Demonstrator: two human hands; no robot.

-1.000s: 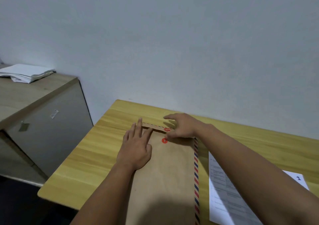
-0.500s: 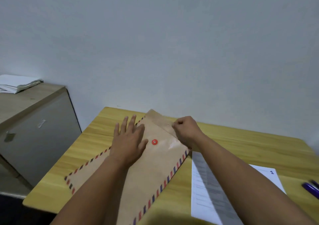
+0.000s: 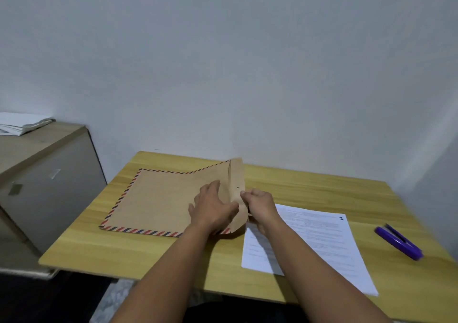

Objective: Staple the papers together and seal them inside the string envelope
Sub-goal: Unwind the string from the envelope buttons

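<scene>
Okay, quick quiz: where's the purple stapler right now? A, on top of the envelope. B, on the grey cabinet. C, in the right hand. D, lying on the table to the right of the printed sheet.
D: the purple stapler lies untouched on the table, right of the printed sheet, away from both hands.

Head-worn camera looks forward and down, near the desk [image 3: 173, 255].

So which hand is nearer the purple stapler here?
Right. The right hand pinches the envelope flap beside the printed sheet, with the stapler farther right across that sheet. The left hand presses the envelope, farther away.
</scene>
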